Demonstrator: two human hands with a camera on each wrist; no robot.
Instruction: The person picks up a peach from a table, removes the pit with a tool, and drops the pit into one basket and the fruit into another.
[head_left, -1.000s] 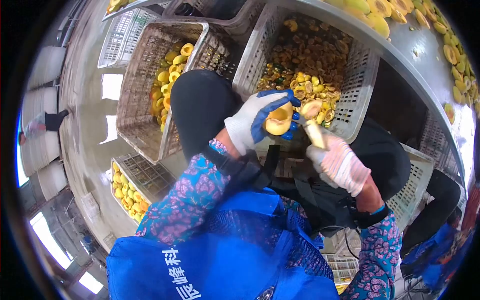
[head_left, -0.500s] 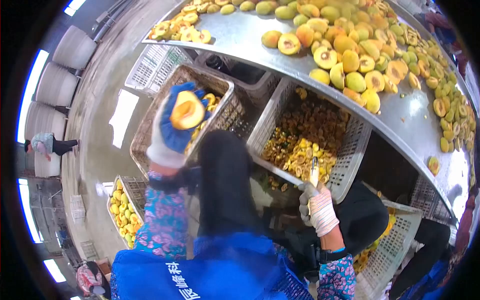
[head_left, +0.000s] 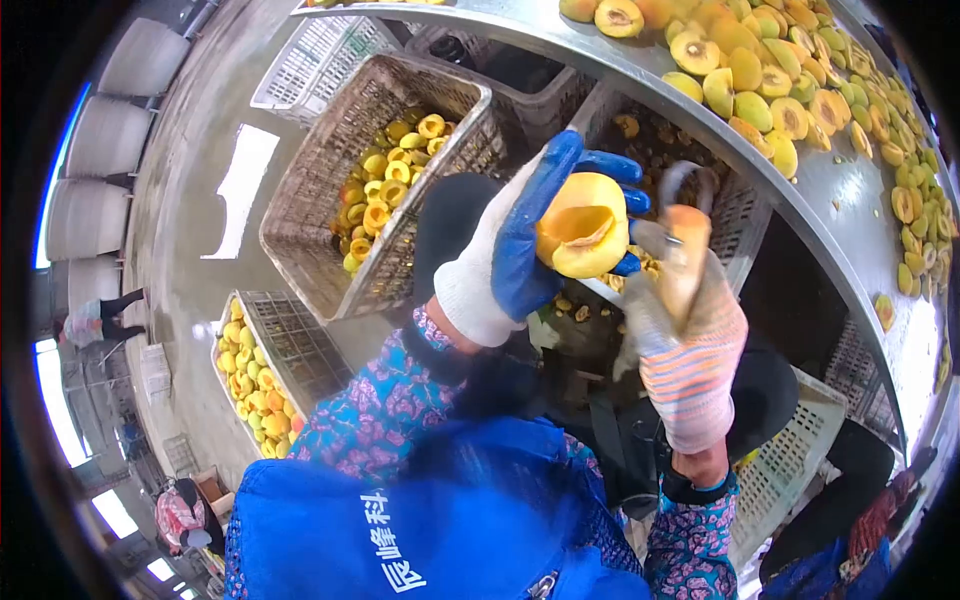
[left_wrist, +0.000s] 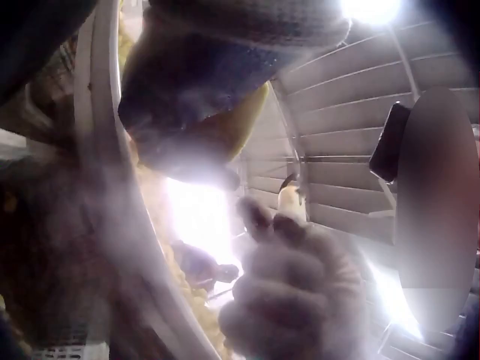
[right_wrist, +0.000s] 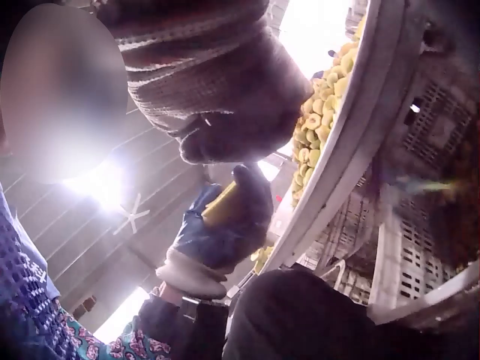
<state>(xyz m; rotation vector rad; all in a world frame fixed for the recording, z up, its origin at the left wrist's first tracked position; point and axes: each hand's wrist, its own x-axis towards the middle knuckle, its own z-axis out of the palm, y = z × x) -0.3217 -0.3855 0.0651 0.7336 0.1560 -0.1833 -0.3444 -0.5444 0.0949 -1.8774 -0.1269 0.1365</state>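
Swung rightward since half a second ago, the left hand [head_left: 520,240], in a white knit glove with a blue-coated palm, has left the brown-stained plastic crate [head_left: 315,170] of fruit halves; the right hand [head_left: 690,345], in a striped, grey-fingered knit glove, has come close to it. Both are raised just short of the grey sheet-metal table [head_left: 850,210], the crate lying left of that table's near edge. Palm turned toward the wearer, the left hand cups a round yellow-orange fruit half [head_left: 580,238], also short of the table, its fingers lying behind and around it. Right fingers are clamped round a tan-handled tool [head_left: 685,235] with a curved metal end, blurred in the head view.

Only the head view shows the fruit's hollow. From the left wrist, the tool's dark hooked tip stands clear above the curled right fingers [left_wrist: 277,277]; the right wrist view adds a white ceiling fan [right_wrist: 133,216] and merely a yellow sliver of the fruit.
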